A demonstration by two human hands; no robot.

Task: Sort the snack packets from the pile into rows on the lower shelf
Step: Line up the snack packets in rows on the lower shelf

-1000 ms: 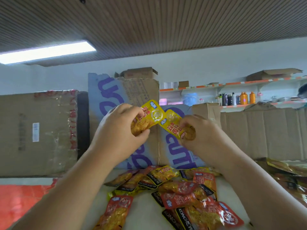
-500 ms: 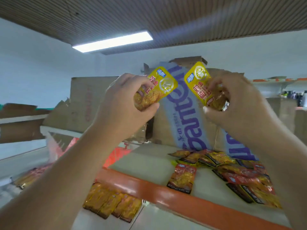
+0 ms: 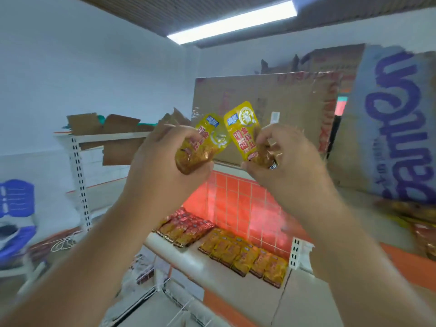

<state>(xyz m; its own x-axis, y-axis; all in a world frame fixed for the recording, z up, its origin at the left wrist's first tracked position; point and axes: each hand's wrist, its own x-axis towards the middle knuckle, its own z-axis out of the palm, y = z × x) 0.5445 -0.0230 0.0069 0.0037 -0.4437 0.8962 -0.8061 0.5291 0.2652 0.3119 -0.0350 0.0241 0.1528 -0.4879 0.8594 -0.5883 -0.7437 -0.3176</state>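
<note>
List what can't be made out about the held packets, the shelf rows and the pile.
Head view only:
- left packet: lower end hidden by the left hand.
- right packet: lower end hidden by the right hand.
- red row, yellow row: print too small, blurred.
- pile: blurred, cut off by the right edge.

Using the lower shelf (image 3: pixel 207 265) as the anchor: two rows of snack packets lie on it side by side, the left row (image 3: pixel 184 230) set a bit further back and the right row (image 3: pixel 245 253) nearer its front edge. A tiled panel (image 3: pixel 238 204) stands right behind it. Up above it, the left hand (image 3: pixel 165 171) pinches the left-hand packet (image 3: pixel 205 145) and the right hand (image 3: pixel 290 166) pinches the right-hand packet (image 3: pixel 243 131), just beside each other. A cardboard box (image 3: pixel 271 107) stands above and behind it. Right of it and higher, the upper shelf (image 3: pixel 401 256) carries the pile (image 3: pixel 420 220). A plastic chair (image 3: pixel 16 201) is well off to its left.
</note>
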